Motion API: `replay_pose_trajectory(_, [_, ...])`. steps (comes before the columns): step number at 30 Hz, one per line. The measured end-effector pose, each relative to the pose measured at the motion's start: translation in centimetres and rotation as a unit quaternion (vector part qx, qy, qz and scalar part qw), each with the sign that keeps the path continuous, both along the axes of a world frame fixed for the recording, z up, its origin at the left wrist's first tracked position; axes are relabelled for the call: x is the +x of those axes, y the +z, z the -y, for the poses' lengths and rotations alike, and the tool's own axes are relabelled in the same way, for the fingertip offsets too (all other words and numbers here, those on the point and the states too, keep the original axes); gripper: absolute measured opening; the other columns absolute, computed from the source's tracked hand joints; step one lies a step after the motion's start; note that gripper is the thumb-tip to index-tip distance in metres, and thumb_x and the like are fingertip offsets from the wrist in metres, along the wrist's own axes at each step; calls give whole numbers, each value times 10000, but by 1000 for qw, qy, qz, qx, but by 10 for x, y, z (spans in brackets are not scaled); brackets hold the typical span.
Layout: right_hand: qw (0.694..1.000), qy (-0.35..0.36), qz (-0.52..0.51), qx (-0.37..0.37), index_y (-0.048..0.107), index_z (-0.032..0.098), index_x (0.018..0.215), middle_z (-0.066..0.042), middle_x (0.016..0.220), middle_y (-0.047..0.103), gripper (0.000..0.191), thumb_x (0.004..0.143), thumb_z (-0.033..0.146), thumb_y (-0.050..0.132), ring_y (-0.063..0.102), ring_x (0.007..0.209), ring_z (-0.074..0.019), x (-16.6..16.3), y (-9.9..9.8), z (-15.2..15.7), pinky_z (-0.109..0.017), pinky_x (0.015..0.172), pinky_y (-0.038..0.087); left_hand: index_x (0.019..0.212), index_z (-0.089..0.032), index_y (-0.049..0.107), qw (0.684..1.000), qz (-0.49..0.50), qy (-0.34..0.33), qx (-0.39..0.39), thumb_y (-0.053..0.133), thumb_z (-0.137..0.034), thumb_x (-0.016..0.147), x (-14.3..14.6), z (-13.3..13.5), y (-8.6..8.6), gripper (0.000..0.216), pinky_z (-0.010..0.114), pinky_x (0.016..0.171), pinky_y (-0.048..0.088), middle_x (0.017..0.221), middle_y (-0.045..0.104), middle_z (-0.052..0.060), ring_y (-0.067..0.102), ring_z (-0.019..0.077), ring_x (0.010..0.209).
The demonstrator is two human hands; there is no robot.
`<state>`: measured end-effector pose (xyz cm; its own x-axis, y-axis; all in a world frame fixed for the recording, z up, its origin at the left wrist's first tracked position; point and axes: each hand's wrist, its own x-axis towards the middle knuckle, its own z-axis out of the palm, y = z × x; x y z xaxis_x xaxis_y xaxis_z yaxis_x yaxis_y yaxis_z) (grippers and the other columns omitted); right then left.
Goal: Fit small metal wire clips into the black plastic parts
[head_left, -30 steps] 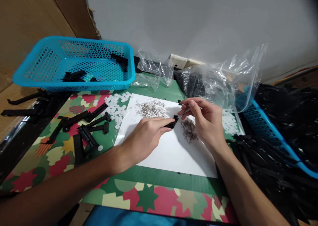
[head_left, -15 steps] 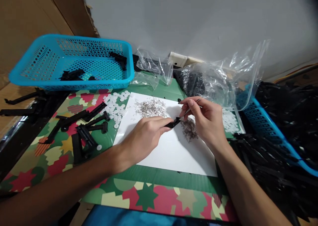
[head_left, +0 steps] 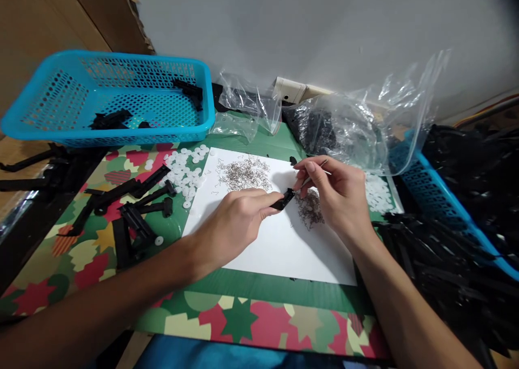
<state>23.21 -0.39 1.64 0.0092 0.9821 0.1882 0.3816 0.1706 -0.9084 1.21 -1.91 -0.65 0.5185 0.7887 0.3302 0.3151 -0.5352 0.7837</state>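
Note:
Over a white sheet of paper (head_left: 259, 250), my left hand (head_left: 239, 220) pinches a small black plastic part (head_left: 287, 198) between thumb and fingers. Its far end sticks out toward my right hand (head_left: 338, 190). That hand is closed on a slim metal tool (head_left: 307, 182), perhaps tweezers, whose tip is close to the black part; whether they touch I cannot tell. Just below the fingers lies a pile of tiny bent wire pieces (head_left: 310, 209), probably springs. Another wire pile (head_left: 245, 173) rests farther back on the paper.
Black parts (head_left: 138, 223) and white discs (head_left: 184, 177) lie at left, below a blue basket (head_left: 150, 136). Clear plastic bags (head_left: 348, 131) stand along the wall. More discs (head_left: 377, 193), a heap of black parts (head_left: 430, 266) and a second blue basket (head_left: 458, 212) are at right.
The view has shifted slightly, so the baskets sit a little farther apart. Both hands keep nearly the same pose; the black part is tilted slightly more upward.

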Motion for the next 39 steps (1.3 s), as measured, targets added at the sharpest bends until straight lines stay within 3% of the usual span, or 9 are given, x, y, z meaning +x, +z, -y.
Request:
replay_pose_trajectory(14, [999,5,38,0,756,211,931,-14,750,701,279,1076,402,615,606,571,-130,1,2,0,-305,561,507,1195,-120,773,1000,8,-22,18,582,62,954,-1,0,-5,357,273,716,517,867,740,42,690,158,790])
replay_pose_trajectory(20, [1000,8,27,5,758,214,947,-21,759,700,260,1071,396,621,610,590,-145,-1,3,3,-323,575,510,1187,-92,779,1000,14,0,25,653,11,952,1,0,-4,286,275,688,549,867,767,59,704,165,753])
replay_pose_trajectory(25, [994,-49,14,95,755,240,1098,-18,766,618,271,1110,391,530,564,652,-167,2,12,5,-344,613,440,1245,-89,758,1000,29,3,5,613,48,953,2,1,-3,353,248,763,601,953,802,80,770,165,846])
replay_pose_trajectory(29, [977,-11,202,62,706,225,901,9,665,492,330,1102,416,528,416,589,-155,16,18,6,-347,590,313,1246,-84,758,999,16,2,28,630,28,955,1,1,-4,337,277,739,597,956,805,92,771,191,847])
replay_pose_trajectory(32, [939,55,338,14,663,212,853,-11,712,584,294,1065,404,594,473,637,-167,22,19,9,-357,666,353,1260,-105,758,999,3,2,38,632,12,965,0,1,-5,342,293,740,589,959,805,88,768,202,865])
replay_pose_trajectory(39, [920,109,376,-5,645,212,852,-14,726,626,248,1059,332,578,498,648,-174,16,15,10,-371,739,381,1209,-123,772,999,-10,1,49,644,-30,983,1,0,-3,277,290,705,574,902,794,74,750,191,795])
